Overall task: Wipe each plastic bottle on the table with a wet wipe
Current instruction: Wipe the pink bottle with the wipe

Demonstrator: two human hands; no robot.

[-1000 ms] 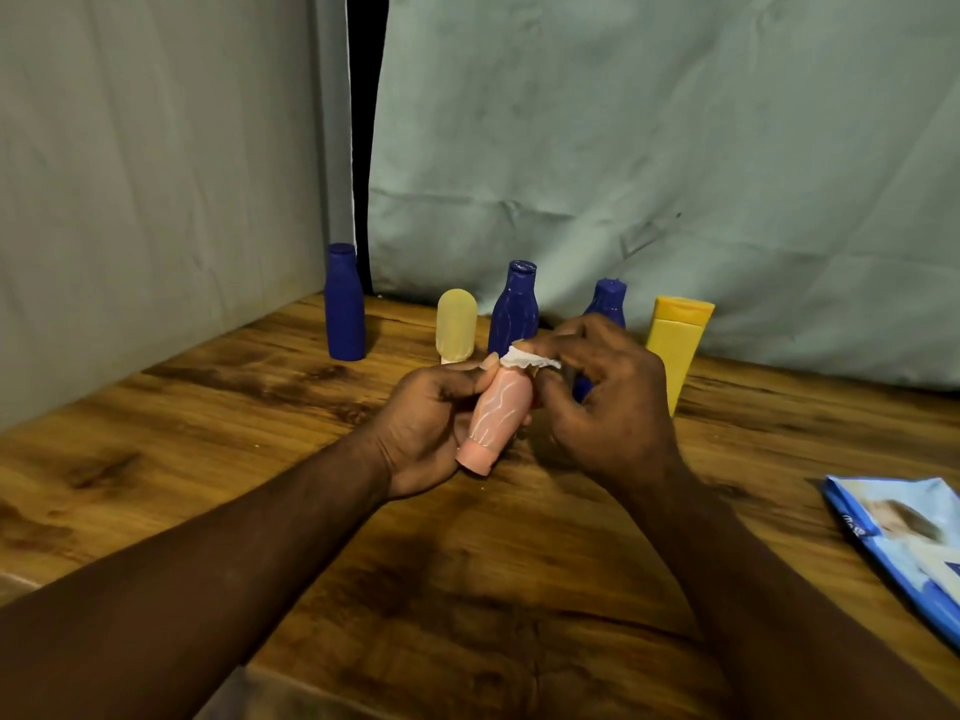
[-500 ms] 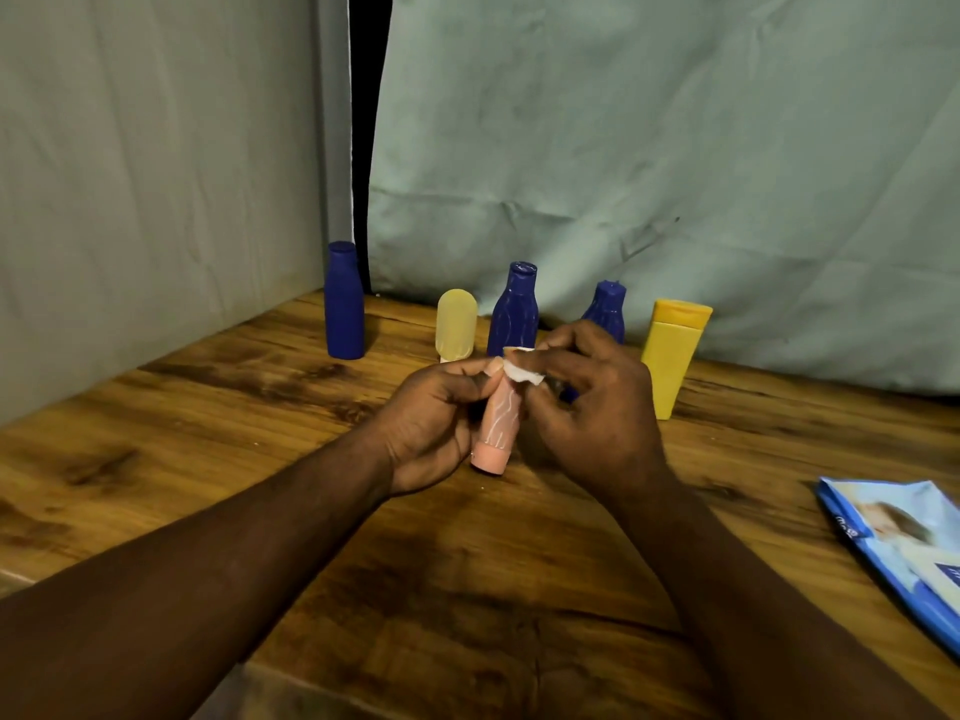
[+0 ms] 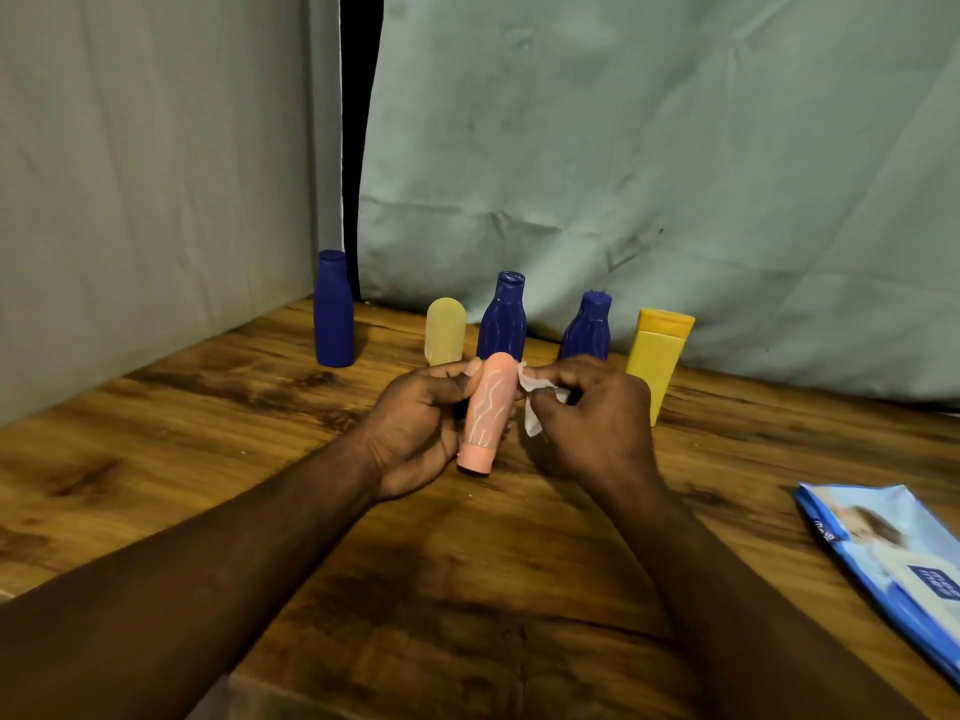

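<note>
Left hand grips the pink bottle, cap down above the desk; right hand pinches the wet wipe beside it.

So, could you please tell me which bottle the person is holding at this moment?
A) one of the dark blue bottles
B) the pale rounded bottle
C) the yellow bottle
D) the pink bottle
D: the left hand grips the pink bottle above the table, while the right hand pinches the wet wipe beside it.
</note>
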